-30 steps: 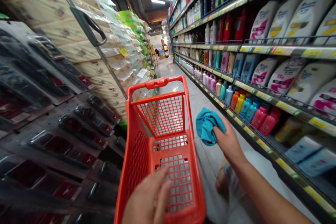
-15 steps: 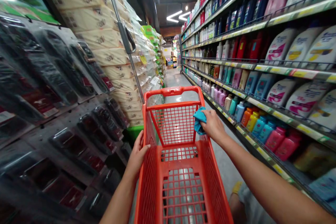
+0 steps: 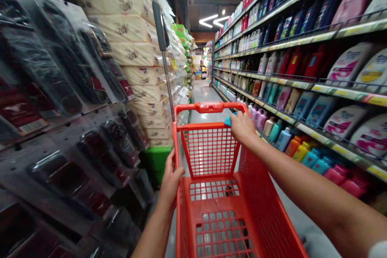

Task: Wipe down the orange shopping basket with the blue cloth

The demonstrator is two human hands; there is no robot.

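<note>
A red plastic shopping basket cart (image 3: 211, 185) with grid panels stands right in front of me, its inside bare. My left hand (image 3: 172, 175) is closed around the cart's left side rim, thumb over the top edge. At the far right corner, my right hand (image 3: 243, 127) presses a blue cloth (image 3: 227, 121) against the rim. Most of the cloth is hidden under the fingers. A grey metal pole with a dark grip (image 3: 161, 26) rises from the cart's far left corner.
Shelves of shampoo bottles (image 3: 314, 109) line the right side. On the left hang packaged dark items (image 3: 99, 60), beside stacked tissue packs (image 3: 130, 54) on a green base (image 3: 157, 163). The aisle floor (image 3: 203, 90) runs on ahead between them.
My right hand has moved the blue cloth from the cart's right inner side up to its far right corner. The view has shifted, and the cart sits slightly further right.
</note>
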